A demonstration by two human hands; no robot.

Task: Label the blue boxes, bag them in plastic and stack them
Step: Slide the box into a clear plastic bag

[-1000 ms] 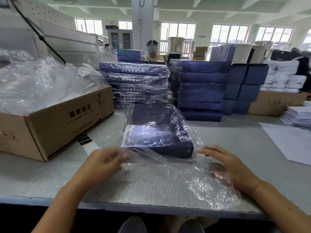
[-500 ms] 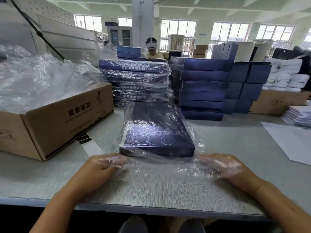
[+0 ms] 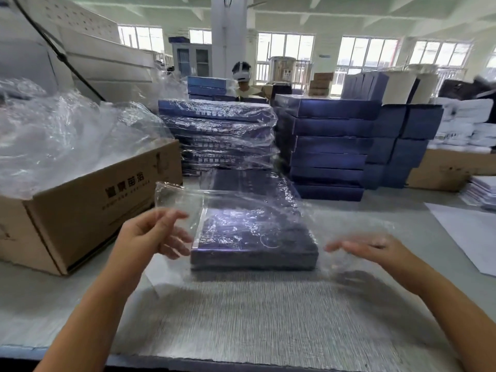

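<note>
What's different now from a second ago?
Both hands came up off the table. The left hand lifted the plastic bag's loose end beside the blue box; the right hand rose too, open and blurred, right of the box. Box and stacks behind stayed put.

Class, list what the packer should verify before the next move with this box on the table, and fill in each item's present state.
1. The blue box is inside the plastic bag: ok, film covers its top.
2. Loose film is tucked in: not ok, a flap stands up beside the left hand.
3. The left hand has a firm hold on the flap: cannot tell, the film is clear.
4. The right hand is free: ok, open and flat, though blurred.
5. The label is on the box: cannot tell.
6. The bagged stack behind is ready to take it: ok, its top is flat.
</note>
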